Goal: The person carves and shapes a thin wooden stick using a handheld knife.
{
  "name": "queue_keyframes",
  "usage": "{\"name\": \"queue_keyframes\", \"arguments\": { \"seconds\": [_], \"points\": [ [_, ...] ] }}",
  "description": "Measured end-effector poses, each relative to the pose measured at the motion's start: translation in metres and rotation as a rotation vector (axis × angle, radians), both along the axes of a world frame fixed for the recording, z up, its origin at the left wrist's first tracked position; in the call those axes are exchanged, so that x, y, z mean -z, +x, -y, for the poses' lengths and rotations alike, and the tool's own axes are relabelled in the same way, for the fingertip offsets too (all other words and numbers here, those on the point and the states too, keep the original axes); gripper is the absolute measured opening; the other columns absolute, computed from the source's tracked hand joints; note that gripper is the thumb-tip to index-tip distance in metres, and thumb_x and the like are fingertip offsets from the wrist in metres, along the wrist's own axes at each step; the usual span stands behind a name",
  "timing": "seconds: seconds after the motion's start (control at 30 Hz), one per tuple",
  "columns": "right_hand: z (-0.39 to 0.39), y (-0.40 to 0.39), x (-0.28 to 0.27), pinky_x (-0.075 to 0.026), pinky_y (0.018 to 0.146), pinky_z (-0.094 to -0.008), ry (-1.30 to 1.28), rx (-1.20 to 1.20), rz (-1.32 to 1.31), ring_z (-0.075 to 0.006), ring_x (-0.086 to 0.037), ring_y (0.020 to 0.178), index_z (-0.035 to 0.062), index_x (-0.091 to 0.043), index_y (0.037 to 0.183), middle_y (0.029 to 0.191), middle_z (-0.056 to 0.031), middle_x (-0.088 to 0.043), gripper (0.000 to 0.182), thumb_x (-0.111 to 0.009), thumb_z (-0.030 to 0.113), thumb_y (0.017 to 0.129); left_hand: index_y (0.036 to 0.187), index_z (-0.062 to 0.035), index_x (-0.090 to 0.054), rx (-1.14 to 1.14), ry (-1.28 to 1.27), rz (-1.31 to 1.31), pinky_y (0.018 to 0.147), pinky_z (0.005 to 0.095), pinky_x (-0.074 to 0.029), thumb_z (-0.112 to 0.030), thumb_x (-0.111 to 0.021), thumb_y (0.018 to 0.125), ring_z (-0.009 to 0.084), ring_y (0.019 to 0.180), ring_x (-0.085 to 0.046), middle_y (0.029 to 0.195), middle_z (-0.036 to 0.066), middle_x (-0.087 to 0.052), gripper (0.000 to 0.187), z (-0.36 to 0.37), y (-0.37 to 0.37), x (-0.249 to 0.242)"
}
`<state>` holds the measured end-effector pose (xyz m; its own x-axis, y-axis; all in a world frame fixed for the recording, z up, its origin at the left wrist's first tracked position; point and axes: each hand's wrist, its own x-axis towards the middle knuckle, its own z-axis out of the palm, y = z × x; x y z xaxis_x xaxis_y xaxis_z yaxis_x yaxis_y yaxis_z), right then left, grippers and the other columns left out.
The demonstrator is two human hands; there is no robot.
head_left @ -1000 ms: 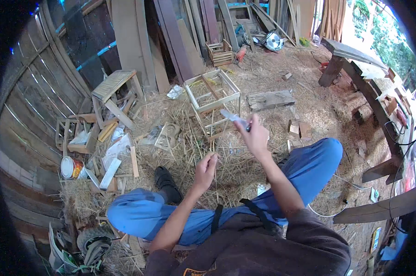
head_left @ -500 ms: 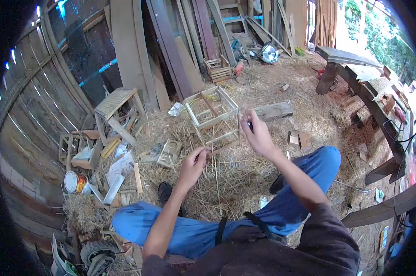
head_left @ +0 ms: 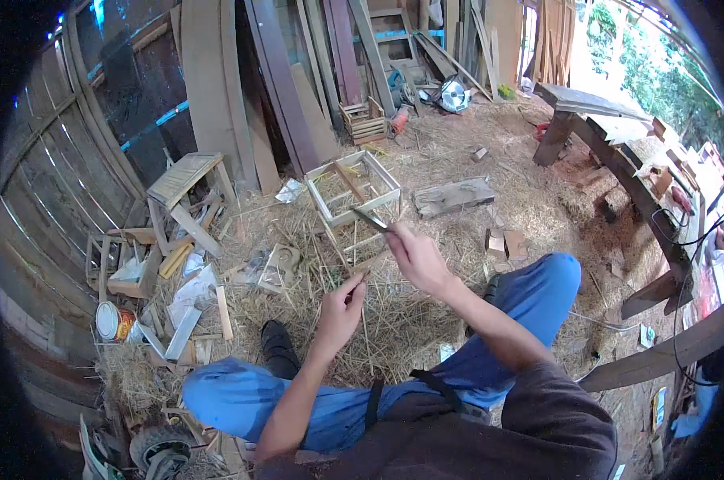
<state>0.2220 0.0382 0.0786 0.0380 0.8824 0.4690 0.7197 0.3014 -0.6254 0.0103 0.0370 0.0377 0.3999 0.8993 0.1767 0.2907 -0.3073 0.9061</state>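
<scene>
My right hand (head_left: 418,258) is closed around the near end of a knife (head_left: 370,218) with a dark, flat blade. Its blade points up and to the left, overlapping the front rail of a small wooden frame (head_left: 382,198) in this view. Below and left of it, my left hand (head_left: 339,314) is closed, thumb and fingertips pinched on a thin wooden strip (head_left: 367,274). Most of that strip is hidden or lost against the straw. The frame, made of pale rails with one brown crosspiece, stands on the straw-covered floor just beyond both hands.
A small wooden stool (head_left: 187,180) and a paint can (head_left: 114,320) are on the left. Past my right hand lies a weathered plank (head_left: 455,197). A long workbench (head_left: 638,184) runs along the right. Boards (head_left: 278,88) lean on the back wall, near a circular saw (head_left: 454,96).
My right hand has moved down and left, nearer my left hand, and the knife blade now shows clearly. My left hand has shifted slightly. The whole view has turned a little to the right.
</scene>
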Motion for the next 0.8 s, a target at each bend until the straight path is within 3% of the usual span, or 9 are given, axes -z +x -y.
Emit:
{"name": "queue_keyframes", "arguments": {
  "seconds": [0.07, 0.17, 0.27, 0.4, 0.43, 0.53, 0.57, 0.63, 0.8],
  "points": [
    [0.002, 0.004, -0.012, -0.052, 0.063, -0.0498, -0.233, 0.099, -0.067, -0.0413, -0.066, 0.071, 0.0064, -0.053, 0.11, 0.079, -0.0207, -0.066, 0.014, -0.052, 0.016, 0.099, 0.118, 0.0015, -0.066, -0.03, 0.164, 0.148, 0.054, 0.0316, -0.042, -0.017, -0.058, 0.098, 0.0122, 0.055, -0.05, 0.067, 0.013, -0.063, 0.029, 0.002, 0.006, 0.0],
    [0.012, 0.001, -0.002, -0.051, 0.059, -0.0495, 0.07, 0.17, -0.179, -0.041, -0.065, 0.066, 0.005, -0.052, 0.105, 0.076, -0.0204, -0.065, 0.015, -0.05, 0.019, 0.101, 0.116, 0.0021, -0.066, -0.069, 0.215, 0.02, 0.054, 0.0337, -0.042, -0.016, -0.057, 0.098, 0.0153, 0.054, -0.051, 0.068, 0.016, -0.064, 0.027, 0.012, 0.005, -0.014],
    [0.008, -0.001, 0.019, -0.048, 0.055, -0.0496, 0.062, 0.035, 0.161, -0.0411, -0.062, 0.06, 0.0043, -0.05, 0.102, 0.07, -0.0209, -0.063, 0.019, -0.048, 0.023, 0.102, 0.116, 0.0013, -0.066, -0.09, 0.197, 0.046, 0.054, 0.0351, -0.041, -0.014, -0.057, 0.098, 0.0176, 0.053, -0.051, 0.068, 0.018, -0.062, 0.025, 0.012, 0.003, 0.011],
    [-0.006, 0.022, 0.004, -0.048, 0.056, -0.0514, -0.054, 0.212, -0.09, -0.0432, -0.062, 0.062, 0.0022, -0.054, 0.091, 0.066, -0.0228, -0.06, 0.026, -0.049, 0.026, 0.102, 0.12, 0.0032, -0.065, -0.052, 0.153, -0.043, 0.072, 0.0297, -0.051, -0.018, -0.055, 0.099, 0.0183, 0.074, -0.065, 0.093, 0.015, -0.072, 0.031, 0.015, -0.001, -0.002],
    [-0.004, 0.02, 0.006, -0.049, 0.057, -0.0514, -0.072, 0.225, -0.079, -0.0436, -0.061, 0.062, 0.0012, -0.054, 0.087, 0.066, -0.0223, -0.061, 0.029, -0.05, 0.026, 0.101, 0.122, 0.0025, -0.064, -0.03, 0.091, -0.154, 0.065, 0.0304, -0.049, -0.018, -0.055, 0.1, 0.0166, 0.068, -0.062, 0.09, 0.016, -0.071, 0.031, 0.018, -0.003, -0.013],
    [0.016, -0.005, 0.023, -0.049, 0.056, -0.0508, -0.03, -0.058, 0.075, -0.043, -0.062, 0.061, 0.0016, -0.055, 0.089, 0.066, -0.0226, -0.061, 0.028, -0.049, 0.026, 0.102, 0.121, 0.0025, -0.065, -0.051, 0.299, -0.019, 0.058, 0.0321, -0.046, -0.018, -0.056, 0.099, 0.0155, 0.061, -0.058, 0.081, 0.017, -0.069, 0.031, 0.012, 0.0, 0.011],
    [0.018, -0.01, 0.022, -0.049, 0.053, -0.0493, -0.051, -0.104, 0.187, -0.0413, -0.062, 0.059, 0.0024, -0.057, 0.092, 0.064, -0.0212, -0.061, 0.026, -0.049, 0.025, 0.102, 0.12, 0.0027, -0.065, -0.053, 0.239, -0.053, 0.057, 0.0326, -0.045, -0.018, -0.056, 0.099, 0.0153, 0.06, -0.057, 0.079, 0.017, -0.068, 0.031, 0.011, -0.001, 0.013],
    [0.009, -0.003, 0.022, -0.049, 0.051, -0.0485, -0.107, 0.027, 0.083, -0.0396, -0.063, 0.057, 0.003, -0.058, 0.093, 0.062, -0.0194, -0.061, 0.026, -0.048, 0.025, 0.102, 0.118, 0.0032, -0.066, -0.055, 0.122, -0.124, 0.056, 0.0336, -0.044, -0.018, -0.057, 0.099, 0.015, 0.058, -0.056, 0.073, 0.017, -0.066, 0.03, 0.01, -0.003, 0.004],
    [-0.001, 0.018, 0.039, -0.048, 0.047, -0.0471, -0.183, 0.166, -0.081, -0.0351, -0.064, 0.052, 0.0063, -0.06, 0.094, 0.059, -0.0173, -0.062, 0.025, -0.047, 0.026, 0.102, 0.118, 0.0034, -0.066, -0.052, 0.169, -0.061, 0.054, 0.0317, -0.044, -0.017, -0.057, 0.099, 0.0135, 0.057, -0.055, 0.069, 0.015, -0.064, 0.029, 0.012, 0.0, -0.006]
  ]
}}
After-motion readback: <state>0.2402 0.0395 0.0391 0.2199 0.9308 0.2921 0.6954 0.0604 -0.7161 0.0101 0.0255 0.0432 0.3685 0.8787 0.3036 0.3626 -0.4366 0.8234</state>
